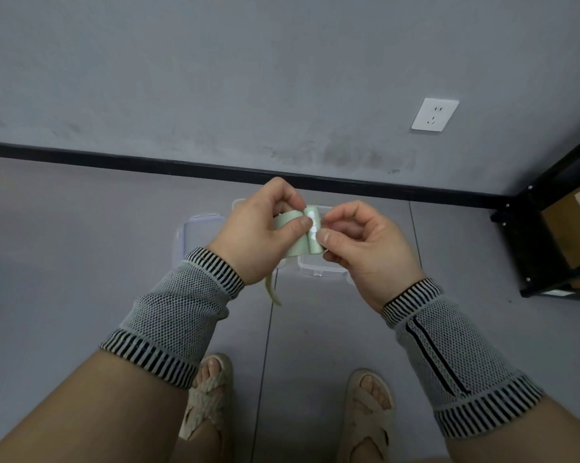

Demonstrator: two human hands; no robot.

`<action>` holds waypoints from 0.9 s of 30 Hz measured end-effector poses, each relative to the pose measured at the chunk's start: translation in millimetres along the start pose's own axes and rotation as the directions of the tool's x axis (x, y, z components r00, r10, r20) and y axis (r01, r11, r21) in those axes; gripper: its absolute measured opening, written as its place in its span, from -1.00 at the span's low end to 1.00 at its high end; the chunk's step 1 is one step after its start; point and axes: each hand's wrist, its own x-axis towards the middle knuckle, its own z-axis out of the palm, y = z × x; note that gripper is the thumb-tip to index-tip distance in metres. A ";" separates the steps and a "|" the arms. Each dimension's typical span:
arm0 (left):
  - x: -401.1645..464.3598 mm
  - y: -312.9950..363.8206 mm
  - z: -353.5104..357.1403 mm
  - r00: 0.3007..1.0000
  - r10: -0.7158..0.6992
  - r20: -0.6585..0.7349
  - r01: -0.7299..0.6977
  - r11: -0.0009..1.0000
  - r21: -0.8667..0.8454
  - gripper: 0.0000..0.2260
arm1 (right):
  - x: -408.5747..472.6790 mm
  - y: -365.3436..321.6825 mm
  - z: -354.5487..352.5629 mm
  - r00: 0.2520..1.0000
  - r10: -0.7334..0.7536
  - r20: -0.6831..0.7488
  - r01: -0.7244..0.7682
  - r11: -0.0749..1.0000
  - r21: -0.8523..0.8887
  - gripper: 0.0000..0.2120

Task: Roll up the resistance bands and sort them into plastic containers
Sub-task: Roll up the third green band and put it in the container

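A pale green resistance band (300, 242) is held between both hands above the floor. Its right end is wound into a small roll, and a loose tail hangs down under my left wrist. My left hand (258, 228) pinches the flat part with the thumb on top. My right hand (358, 242) pinches the rolled end between thumb and fingers. Below the hands, clear plastic containers stand on the floor: one (195, 235) at the left with a lid, another (318, 270) under the right hand. What the containers hold is hidden by my hands.
A black metal shelf frame (529, 242) with a cardboard box (572, 225) stands at the right. A grey wall with a black skirting strip (148, 160) and a white socket (435, 114) lies ahead. My sandalled feet (208, 392) stand on the grey floor.
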 end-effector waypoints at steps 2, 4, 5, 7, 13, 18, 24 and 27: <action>-1.1 -0.7 -0.3 1.000 0.004 0.007 -0.004 1.000 0.009 -0.86 | 0.4 0.7 0.3 1.000 0.008 0.026 -0.007 0.999 -0.052 -0.84; -2.0 -0.3 -0.1 1.000 0.007 0.006 -0.007 1.000 0.024 -0.84 | 0.8 0.0 0.8 0.999 -0.001 0.047 0.007 0.991 -0.131 -0.84; -2.0 0.5 -0.1 1.000 0.004 0.001 -0.004 0.999 0.035 -0.84 | 1.1 -0.2 1.0 0.999 -0.013 0.049 0.020 0.988 -0.153 -0.84; -0.9 1.3 -0.7 0.999 -0.029 -0.026 0.031 0.996 0.082 -0.84 | 2.1 0.6 0.6 0.999 -0.043 0.033 0.048 0.985 -0.167 -0.82; 1.1 5.9 1.3 0.982 -0.173 -0.075 0.176 0.984 0.036 -0.82 | 2.4 3.6 0.6 0.996 -0.085 0.011 0.085 0.981 -0.175 -0.77; 2.1 8.6 1.9 0.981 -0.186 -0.061 0.184 0.982 -0.036 -0.86 | 1.0 3.4 1.0 0.995 -0.095 0.033 0.099 0.979 -0.176 -0.82; 0.7 10.6 -5.7 0.980 -0.196 -0.033 0.192 0.977 -0.087 -0.91 | -2.0 0.6 -4.3 0.991 -0.092 0.100 0.107 0.982 -0.157 -0.66; -0.5 8.9 -8.6 0.976 -0.217 -0.003 0.214 0.966 -0.145 -0.92 | -2.0 1.2 -4.2 0.980 -0.093 0.175 0.127 0.973 -0.193 -0.48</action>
